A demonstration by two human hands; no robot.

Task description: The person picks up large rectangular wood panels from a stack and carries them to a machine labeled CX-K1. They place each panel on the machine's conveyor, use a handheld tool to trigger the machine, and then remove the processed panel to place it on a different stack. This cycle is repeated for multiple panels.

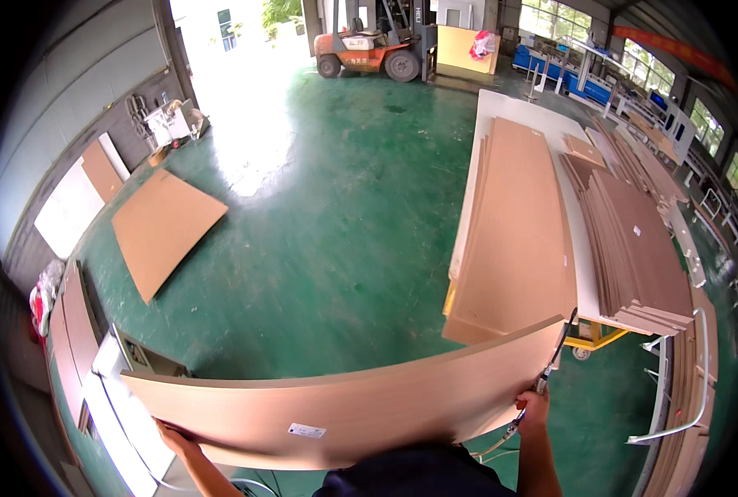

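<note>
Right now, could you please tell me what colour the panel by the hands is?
The panel is light pinkish brown, clearest in the head view.

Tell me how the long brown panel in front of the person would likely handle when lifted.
The long brown panel looks stiff: its edge shows board-like thickness, and its curve may be lens distortion. It is probably unwieldy, since it stretches from the left hand to the right hand. Its smooth-looking face may be slippery.

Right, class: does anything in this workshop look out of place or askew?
The large, flat, tan board at left lies askew on the green floor, apart from the long brown board stacks at right. The long, pale-brown held panel looks bowed, but the fisheye may explain that.
</note>
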